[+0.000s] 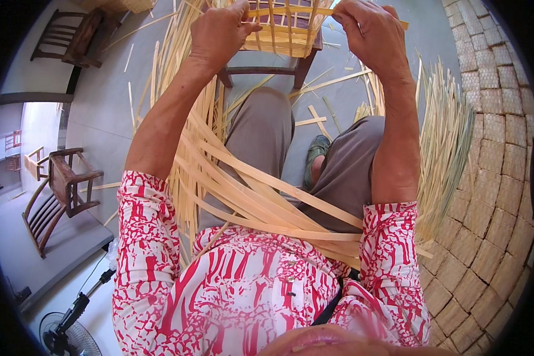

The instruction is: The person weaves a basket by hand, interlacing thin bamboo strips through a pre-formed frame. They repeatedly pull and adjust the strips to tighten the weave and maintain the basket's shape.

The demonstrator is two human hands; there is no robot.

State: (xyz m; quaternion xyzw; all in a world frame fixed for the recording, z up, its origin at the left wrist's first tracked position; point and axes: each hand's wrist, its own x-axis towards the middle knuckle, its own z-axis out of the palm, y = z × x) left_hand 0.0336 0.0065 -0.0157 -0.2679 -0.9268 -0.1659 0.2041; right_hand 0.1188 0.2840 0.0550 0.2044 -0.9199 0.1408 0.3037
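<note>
Ahead at the top of the view, a partly woven bamboo basket point(282, 41) with upright strips rests on a dark wooden chair or stool point(261, 70). A flat yellow strip point(308, 12) runs across it. My left hand point(225, 29) grips the strip at the basket's left side, fingers curled. My right hand point(362, 26) pinches the same strip beyond the right side, its other fingers bent. Long pale bamboo strips point(267, 184) lie loosely across my lap and thighs, trailing down past my left arm.
A pile of thin strips point(442, 142) lies at my right beside stacked woven blocks point(495, 190). Wooden chairs point(68, 184) lie or stand at the left, more point(65, 41) upper left. A fan point(71, 326) is at the lower left. Scattered strips point(314, 121) cover the grey floor ahead.
</note>
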